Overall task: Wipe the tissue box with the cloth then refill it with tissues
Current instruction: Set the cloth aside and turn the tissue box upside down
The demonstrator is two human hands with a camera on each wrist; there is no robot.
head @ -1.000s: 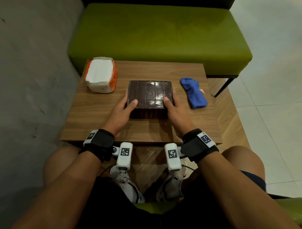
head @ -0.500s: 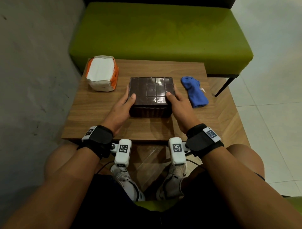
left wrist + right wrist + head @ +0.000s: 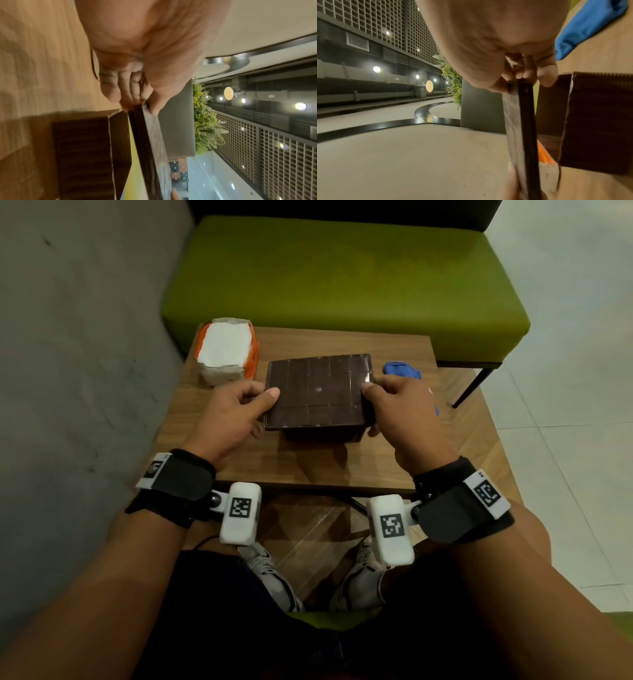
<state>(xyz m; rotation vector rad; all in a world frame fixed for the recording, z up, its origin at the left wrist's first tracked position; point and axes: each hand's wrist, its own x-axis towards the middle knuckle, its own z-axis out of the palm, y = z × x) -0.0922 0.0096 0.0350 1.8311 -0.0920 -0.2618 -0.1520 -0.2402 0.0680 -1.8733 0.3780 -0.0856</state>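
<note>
- Lid [image 3: 317, 390] raised clear of box [image 3: 322, 434], mid-table [image 3: 308, 470].
- Left hand [image 3: 233, 412] and right hand [image 3: 399, 412]: each grip pinches a lid side edge.
- Tissues [image 3: 226, 350] at far-left corner; cloth [image 3: 402, 370] just right of lid.

Dark lid [image 3: 317, 392] raised off tissue box [image 3: 323, 434]; blue cloth [image 3: 402, 370] right.

left hand [image 3: 137, 75] pinching lid [image 3: 149, 146], box [image 3: 85, 155] seemingly below
</note>
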